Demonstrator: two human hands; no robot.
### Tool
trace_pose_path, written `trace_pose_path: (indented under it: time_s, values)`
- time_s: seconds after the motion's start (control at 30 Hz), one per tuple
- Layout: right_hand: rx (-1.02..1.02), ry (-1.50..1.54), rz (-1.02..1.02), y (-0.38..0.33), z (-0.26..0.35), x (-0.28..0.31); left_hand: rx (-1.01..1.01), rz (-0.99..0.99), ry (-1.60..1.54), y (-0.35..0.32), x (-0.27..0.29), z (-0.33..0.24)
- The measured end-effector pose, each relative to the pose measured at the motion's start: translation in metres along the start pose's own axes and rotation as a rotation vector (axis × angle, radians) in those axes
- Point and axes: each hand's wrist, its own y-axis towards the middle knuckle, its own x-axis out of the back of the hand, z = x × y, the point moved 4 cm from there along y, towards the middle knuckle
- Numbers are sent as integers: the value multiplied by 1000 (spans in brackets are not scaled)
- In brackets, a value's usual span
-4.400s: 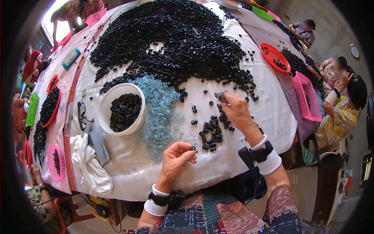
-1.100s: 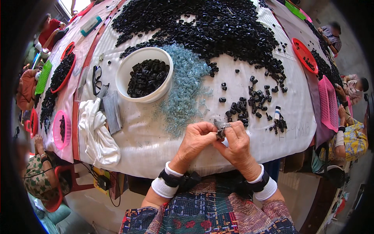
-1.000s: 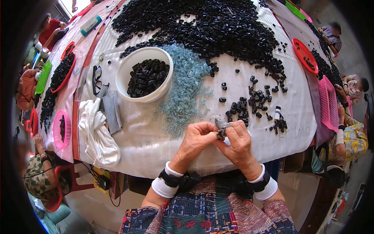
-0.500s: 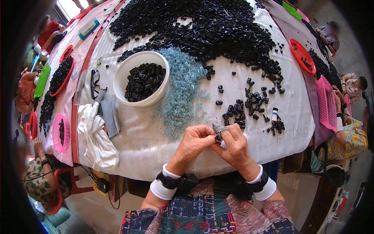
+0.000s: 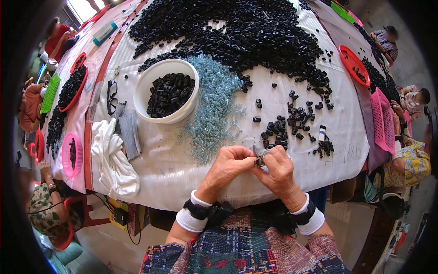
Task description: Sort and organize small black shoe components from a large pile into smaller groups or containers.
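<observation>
My left hand (image 5: 230, 166) and my right hand (image 5: 279, 170) meet over the near part of the white-covered table. Between their fingertips is a small dark piece (image 5: 259, 160), mostly hidden, with some greyish wrap on the fingers. The fingers of both hands are closed in a pinch around it. Just beyond my right hand lie loose black plastic parts (image 5: 275, 128). Past my left hand spreads a heap of small clear bluish pieces (image 5: 205, 116). A white bowl (image 5: 137, 98) beside that heap holds black parts (image 5: 169, 95).
A large pile of black parts (image 5: 237, 36) covers the far table. Glasses (image 5: 110, 98), a grey folded cloth (image 5: 129, 135) and a white cloth (image 5: 114, 160) lie at left. Red trays (image 5: 353, 65) and a pink basket (image 5: 381, 121) stand at right. Other people sit along both sides.
My right hand has shifted very slightly to the right, its fingers still pinched near the left fingertips. The rest of the table looks the same.
</observation>
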Motion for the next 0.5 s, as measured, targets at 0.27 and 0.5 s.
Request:
trace_pose_path:
  time_s: [0.27, 0.5]
  values:
    - [10, 27, -20, -2, 3, -3, -26, 35, 95, 0, 2, -3]
    - [1, -6, -8, -2, 2, 5, 8, 50, 73, -3, -3, -4]
